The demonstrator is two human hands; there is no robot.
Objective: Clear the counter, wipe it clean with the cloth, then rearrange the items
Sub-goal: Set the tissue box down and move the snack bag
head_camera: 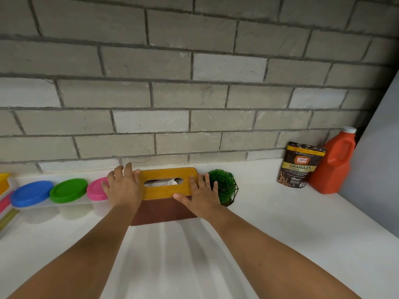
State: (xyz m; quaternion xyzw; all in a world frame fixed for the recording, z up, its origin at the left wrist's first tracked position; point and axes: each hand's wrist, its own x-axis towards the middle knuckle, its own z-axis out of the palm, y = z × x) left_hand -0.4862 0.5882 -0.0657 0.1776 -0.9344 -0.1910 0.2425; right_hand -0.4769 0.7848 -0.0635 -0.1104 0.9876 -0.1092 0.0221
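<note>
A brown tissue box (164,209) with a yellow wooden lid (166,174) stands on the white counter (280,229) against the brick wall. White tissue shows in the lid's slot. My left hand (123,186) lies on the box's left end, fingers spread. My right hand (199,195) lies on its right end, thumb along the lid's front edge. Both hands touch the box. No cloth is in view.
Left of the box stand three clear containers with pink (97,188), green (68,190) and blue (32,193) lids. A small green plant (224,186) touches the box's right side. A coffee granules pouch (301,165) and an orange jug (335,162) stand in the right corner.
</note>
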